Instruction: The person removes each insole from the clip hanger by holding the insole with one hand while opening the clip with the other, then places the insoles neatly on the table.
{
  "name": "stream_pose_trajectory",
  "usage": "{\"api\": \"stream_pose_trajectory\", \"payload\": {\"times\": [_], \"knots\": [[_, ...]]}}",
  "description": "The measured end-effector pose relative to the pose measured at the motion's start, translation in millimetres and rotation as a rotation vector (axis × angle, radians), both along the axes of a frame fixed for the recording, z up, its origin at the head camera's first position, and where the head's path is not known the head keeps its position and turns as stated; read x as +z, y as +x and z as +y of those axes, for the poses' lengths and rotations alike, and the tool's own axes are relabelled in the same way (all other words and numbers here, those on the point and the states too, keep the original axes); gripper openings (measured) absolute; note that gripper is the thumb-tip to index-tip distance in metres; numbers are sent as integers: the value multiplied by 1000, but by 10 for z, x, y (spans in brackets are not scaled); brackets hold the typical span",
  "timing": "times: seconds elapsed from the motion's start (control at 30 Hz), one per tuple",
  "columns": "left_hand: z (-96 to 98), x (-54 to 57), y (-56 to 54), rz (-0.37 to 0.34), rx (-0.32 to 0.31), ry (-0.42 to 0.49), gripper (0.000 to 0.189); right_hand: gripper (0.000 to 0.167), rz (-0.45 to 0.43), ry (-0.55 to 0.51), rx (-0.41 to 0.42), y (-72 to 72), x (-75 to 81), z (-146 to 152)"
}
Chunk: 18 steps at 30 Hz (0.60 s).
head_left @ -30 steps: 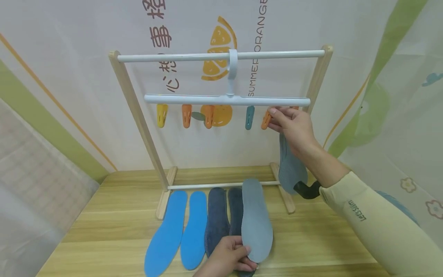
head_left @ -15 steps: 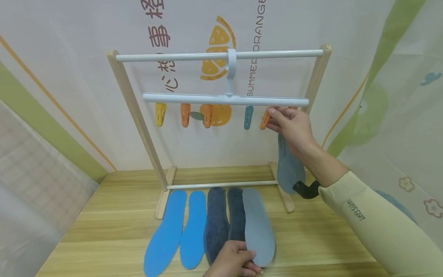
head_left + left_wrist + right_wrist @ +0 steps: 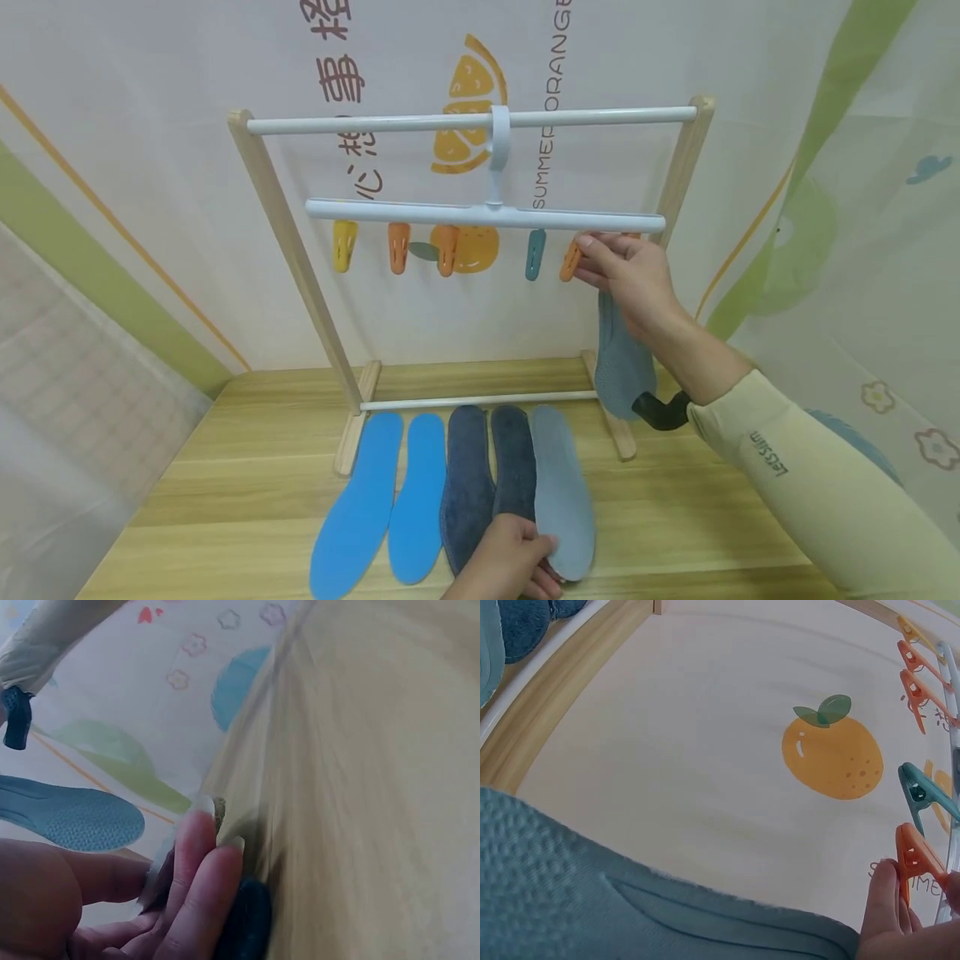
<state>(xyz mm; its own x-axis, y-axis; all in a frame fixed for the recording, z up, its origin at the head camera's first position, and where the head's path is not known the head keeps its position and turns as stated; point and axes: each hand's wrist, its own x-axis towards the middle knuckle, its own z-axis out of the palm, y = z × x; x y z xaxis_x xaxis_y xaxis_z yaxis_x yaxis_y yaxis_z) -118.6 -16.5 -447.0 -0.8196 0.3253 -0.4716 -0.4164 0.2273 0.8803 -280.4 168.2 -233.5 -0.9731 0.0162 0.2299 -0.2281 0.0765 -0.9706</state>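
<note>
My left hand (image 3: 510, 558) pinches the lower end of a light grey insole (image 3: 564, 492) beside the dark blue insoles. In the left wrist view, the thumb and fingers of the left hand (image 3: 161, 900) close on the insole's edge. Up at the hanger bar (image 3: 487, 215), my right hand (image 3: 633, 275) pinches an orange clip (image 3: 572, 260); the right wrist view shows this orange clip (image 3: 919, 855) between thumb and fingers. A grey-blue insole (image 3: 624, 358) hangs below the right hand, its top end hidden. Another orange clip (image 3: 632, 236) shows only partly behind the hand.
Two blue insoles (image 3: 360, 500) and two dark blue insoles (image 3: 468, 483) lie in a row on the wooden table (image 3: 225, 500). A wooden rack (image 3: 288, 250) with white rods carries the hanger. Yellow (image 3: 343, 246), orange and teal clips (image 3: 534, 254) hang along its bar.
The left hand has brought the light grey insole down and slightly right, uncovering more of the dark blue insole beside it. The right hand keeps its pinch on the orange clip.
</note>
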Motion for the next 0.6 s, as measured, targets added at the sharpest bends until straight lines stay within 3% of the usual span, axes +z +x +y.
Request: {"api": "stream_pose_trajectory", "payload": {"times": [0.33, 0.6], "knots": [[-5, 0, -24, 51, -38, -116, 34, 53, -9, -39, 14, -2, 11, -3], [-23, 39, -8, 203, -41, -303, 46, 54, -13, -43, 19, -8, -3, 7]]}}
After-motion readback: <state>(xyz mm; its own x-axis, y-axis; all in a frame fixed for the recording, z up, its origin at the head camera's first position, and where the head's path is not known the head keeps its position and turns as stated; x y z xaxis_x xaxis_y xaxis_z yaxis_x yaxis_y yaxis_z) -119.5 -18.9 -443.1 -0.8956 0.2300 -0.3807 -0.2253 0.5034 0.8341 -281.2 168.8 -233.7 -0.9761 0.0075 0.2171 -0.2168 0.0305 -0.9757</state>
